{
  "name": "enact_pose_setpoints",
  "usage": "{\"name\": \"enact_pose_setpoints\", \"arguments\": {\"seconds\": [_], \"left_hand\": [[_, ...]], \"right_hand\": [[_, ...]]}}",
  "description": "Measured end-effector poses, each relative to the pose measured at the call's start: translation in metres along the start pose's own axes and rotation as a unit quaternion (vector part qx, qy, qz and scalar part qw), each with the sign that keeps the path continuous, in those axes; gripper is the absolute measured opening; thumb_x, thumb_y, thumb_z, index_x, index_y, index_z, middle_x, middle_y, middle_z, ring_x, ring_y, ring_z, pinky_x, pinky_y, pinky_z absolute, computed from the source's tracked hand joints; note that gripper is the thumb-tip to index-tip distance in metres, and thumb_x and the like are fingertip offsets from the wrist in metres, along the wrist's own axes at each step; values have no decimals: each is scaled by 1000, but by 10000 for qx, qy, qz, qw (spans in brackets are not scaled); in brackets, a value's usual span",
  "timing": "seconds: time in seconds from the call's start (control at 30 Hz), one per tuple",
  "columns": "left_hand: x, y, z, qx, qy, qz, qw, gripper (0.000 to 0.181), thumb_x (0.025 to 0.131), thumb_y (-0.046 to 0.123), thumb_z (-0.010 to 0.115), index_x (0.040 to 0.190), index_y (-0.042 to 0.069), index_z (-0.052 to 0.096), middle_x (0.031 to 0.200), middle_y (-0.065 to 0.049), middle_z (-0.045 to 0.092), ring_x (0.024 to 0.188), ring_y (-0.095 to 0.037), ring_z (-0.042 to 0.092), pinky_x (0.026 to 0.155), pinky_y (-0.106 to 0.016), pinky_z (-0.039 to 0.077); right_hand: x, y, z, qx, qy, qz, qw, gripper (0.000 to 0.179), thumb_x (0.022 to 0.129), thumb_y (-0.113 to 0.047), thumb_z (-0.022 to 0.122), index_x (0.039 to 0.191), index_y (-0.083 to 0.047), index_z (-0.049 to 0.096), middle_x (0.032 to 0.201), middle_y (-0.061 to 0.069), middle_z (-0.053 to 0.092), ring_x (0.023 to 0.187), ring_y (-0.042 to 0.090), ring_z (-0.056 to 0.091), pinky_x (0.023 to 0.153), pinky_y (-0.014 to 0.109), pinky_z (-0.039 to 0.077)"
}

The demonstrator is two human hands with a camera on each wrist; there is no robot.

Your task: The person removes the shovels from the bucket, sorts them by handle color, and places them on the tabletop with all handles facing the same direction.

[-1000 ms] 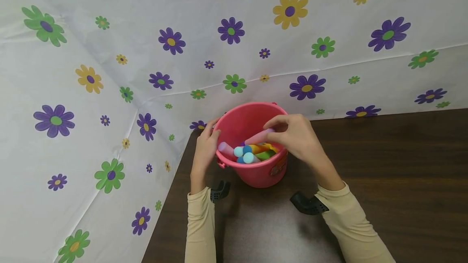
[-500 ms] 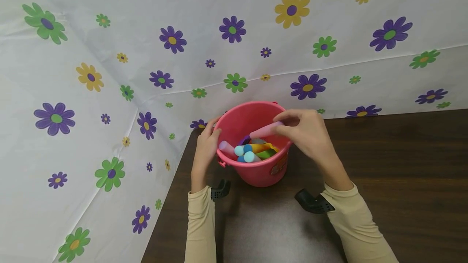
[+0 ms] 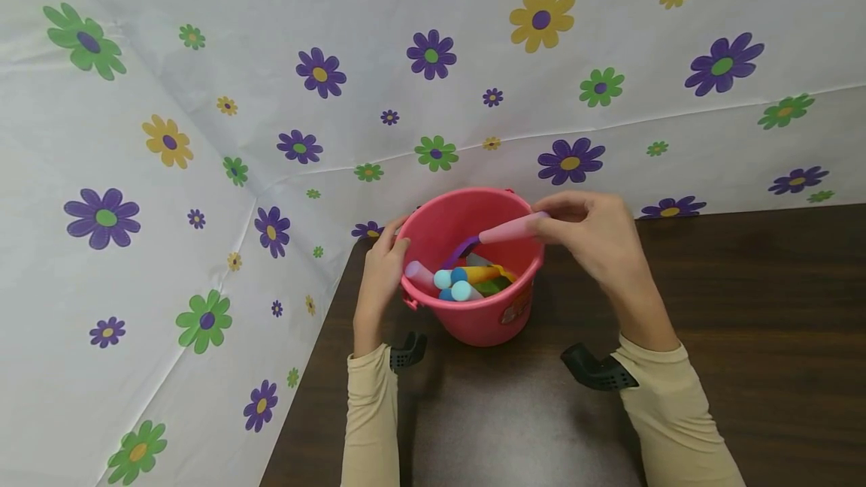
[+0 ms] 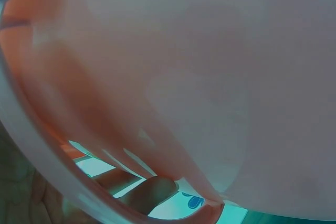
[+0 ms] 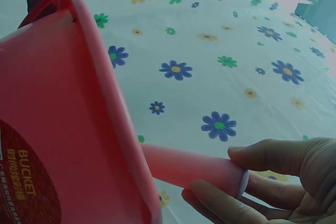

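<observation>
A pink bucket [image 3: 482,322] stands on the dark table, its mouth tilted toward the head camera. My left hand [image 3: 380,280] grips its left rim, thumb on top; in the left wrist view some fingers [image 4: 149,195] show past the rim. My right hand [image 3: 595,239] pinches the end of a tapered pink handle [image 3: 509,229] at the bucket's right rim. From the handle a curved purple part [image 3: 463,250] reaches down into the bucket; its far end is hidden. In the right wrist view thumb and fingers close around the pink handle [image 5: 194,169] beside the bucket wall [image 5: 58,108].
In the bucket lie several other colourful handles: a lilac one [image 3: 419,275], light blue ends [image 3: 464,291], a yellow-orange one [image 3: 482,274] and a green piece [image 3: 492,286]. A flower-print sheet [image 3: 379,13] hangs behind and left of the wooden table [image 3: 737,307].
My right hand has moved right and up, drawing the pink handle outward, so the purple part now shows more. My left hand has stayed on the bucket's rim.
</observation>
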State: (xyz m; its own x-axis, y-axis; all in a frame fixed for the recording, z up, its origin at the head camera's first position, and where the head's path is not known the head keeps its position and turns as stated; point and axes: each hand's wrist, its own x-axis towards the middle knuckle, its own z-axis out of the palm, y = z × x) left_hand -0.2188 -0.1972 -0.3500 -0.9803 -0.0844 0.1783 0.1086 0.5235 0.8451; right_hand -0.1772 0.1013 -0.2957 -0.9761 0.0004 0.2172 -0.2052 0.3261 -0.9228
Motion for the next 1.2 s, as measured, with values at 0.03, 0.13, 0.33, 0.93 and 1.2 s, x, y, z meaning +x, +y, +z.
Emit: {"name": "enact_pose_setpoints", "arguments": {"seconds": [0.03, 0.13, 0.33, 0.93, 1.2], "left_hand": [[0, 0, 0, -2, 0, 3, 10000, 47, 103, 22, 47, 150, 15, 54, 132, -19, 67, 111, -37, 69, 91, -52, 59], [0, -1, 0, 3, -13, 5, 10000, 48, 103, 22, 47, 150, 15, 54, 132, -19, 67, 111, -37, 69, 90, -52, 59], [0, -1, 0, -34, -22, 12, 10000, 48, 103, 22, 47, 150, 15, 54, 134, -19, 66, 113, -37, 68, 92, -53, 58], [-2, 1, 0, -63, -24, 3, 10000, 48, 103, 21, 48, 150, 14, 53, 134, -20, 65, 114, -38, 67, 93, -53, 57], [-1, 1, 0, -48, -21, 15, 10000, 48, 103, 21, 48, 150, 13, 53, 135, -21, 65, 113, -39, 68, 92, -53, 58]], "right_hand": [[0, 0, -1, 14, 22, 16, 10000, 41, 92, -33, 79, 120, -3, 75, 111, 17, 75, 101, 30, 66, 80, 30, 57], [-1, 0, -5, 76, 90, 85, 9999, 43, 92, -34, 79, 122, -3, 74, 113, 18, 74, 102, 29, 67, 85, 34, 57], [0, 4, -16, 343, 281, 106, 9990, 43, 93, -30, 79, 124, 0, 72, 113, 14, 73, 89, 7, 74, 95, 31, 56], [-3, 17, -51, 1738, 1044, -6, 9792, 34, 89, -19, 83, 116, -1, 76, 97, -4, 74, 80, 8, 76, 79, 15, 55], [-7, 18, -60, 2621, 1508, -263, 9528, 24, 84, -8, 86, 107, -4, 81, 98, 5, 73, 84, 13, 75, 73, 21, 58]]}}
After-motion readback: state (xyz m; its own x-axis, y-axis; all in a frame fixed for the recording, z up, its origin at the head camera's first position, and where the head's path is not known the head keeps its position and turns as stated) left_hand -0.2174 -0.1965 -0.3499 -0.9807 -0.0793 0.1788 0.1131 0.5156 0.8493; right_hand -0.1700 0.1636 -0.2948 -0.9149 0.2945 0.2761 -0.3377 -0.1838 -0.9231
